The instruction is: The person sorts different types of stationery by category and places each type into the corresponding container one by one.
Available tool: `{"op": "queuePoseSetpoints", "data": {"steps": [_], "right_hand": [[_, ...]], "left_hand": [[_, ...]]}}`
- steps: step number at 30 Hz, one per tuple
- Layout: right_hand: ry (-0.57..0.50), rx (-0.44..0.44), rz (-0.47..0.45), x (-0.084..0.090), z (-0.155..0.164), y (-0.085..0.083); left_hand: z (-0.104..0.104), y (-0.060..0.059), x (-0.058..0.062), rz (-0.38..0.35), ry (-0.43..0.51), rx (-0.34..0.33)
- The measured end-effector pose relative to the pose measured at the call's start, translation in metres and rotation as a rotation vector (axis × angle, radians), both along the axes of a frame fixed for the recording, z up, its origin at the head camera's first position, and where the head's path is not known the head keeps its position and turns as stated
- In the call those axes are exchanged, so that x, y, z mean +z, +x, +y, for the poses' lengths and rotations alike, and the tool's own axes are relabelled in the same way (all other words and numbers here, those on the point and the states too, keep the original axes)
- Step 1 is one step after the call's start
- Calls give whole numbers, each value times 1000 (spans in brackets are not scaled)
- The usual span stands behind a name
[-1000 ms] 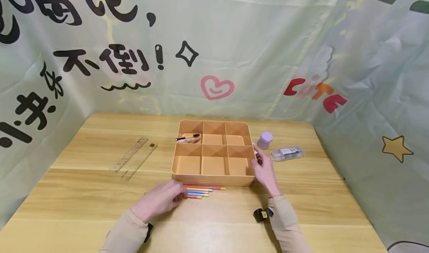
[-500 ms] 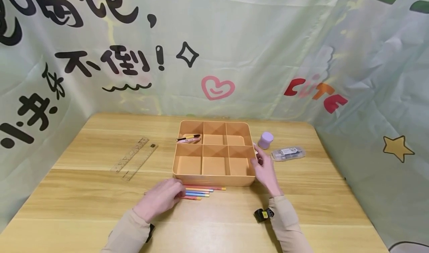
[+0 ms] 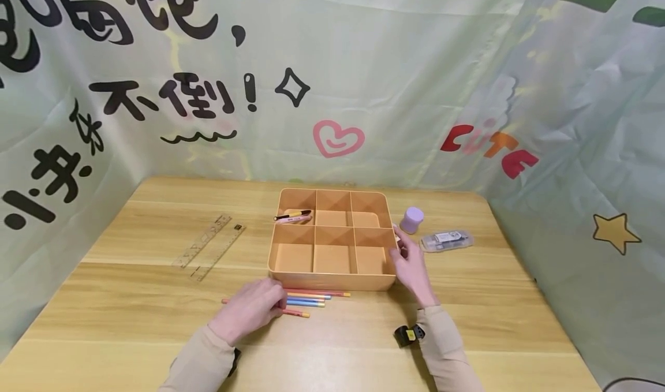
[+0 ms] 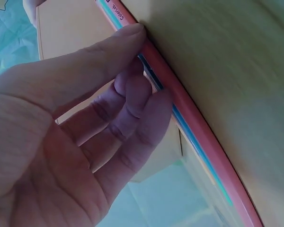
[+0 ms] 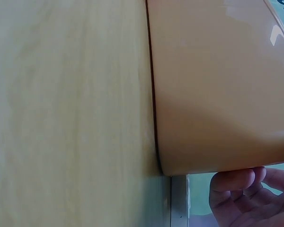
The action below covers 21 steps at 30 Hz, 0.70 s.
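Observation:
My left hand (image 3: pixel 250 308) is in front of the orange divided organizer box (image 3: pixel 332 282) and pinches a red pencil (image 4: pixel 194 113) between thumb and fingertips. In the head view the pencil's two ends stick out either side of the hand. Several other pencils (image 3: pixel 312 302), blue, orange and red, lie beside it along the box's front wall, partly hidden by the fingers. My right hand (image 3: pixel 413 268) rests at the box's right wall, with the thumb touching its side in the right wrist view. A pale object shows partly behind these fingers.
Two pens (image 3: pixel 293 215) lie in the box's back left compartment. Two clear rulers (image 3: pixel 204 241) are on the table to the left. A purple cylindrical container (image 3: pixel 413 220) and a clear case (image 3: pixel 447 241) stand and lie right of the box. Printed cloth surrounds the table.
The red pencil in my left hand has moved slightly toward me and turned at an angle, away from the other pencils. My right hand stays at the box.

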State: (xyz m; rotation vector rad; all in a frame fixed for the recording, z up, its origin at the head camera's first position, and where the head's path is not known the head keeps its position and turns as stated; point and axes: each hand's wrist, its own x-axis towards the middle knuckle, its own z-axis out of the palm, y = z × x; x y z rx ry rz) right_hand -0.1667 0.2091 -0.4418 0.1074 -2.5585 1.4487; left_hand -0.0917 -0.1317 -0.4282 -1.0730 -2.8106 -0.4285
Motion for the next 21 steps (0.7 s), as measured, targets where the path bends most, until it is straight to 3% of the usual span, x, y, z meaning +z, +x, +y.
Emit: {"op": "queuePoseSetpoints", "data": {"steps": [5, 9, 15, 21], "right_hand": [[-2, 0, -5, 1, 0, 0], [-7, 2, -9, 1, -1, 0], [-9, 8, -7, 0, -2, -1], [-9, 4, 0, 1, 0, -2]], "left_hand": [[-3, 0, -1, 20, -29, -25], [-7, 3, 5, -17, -18, -9], [-11, 10, 26, -91, -12, 11], [-18, 11, 48, -29, 106, -67]]}}
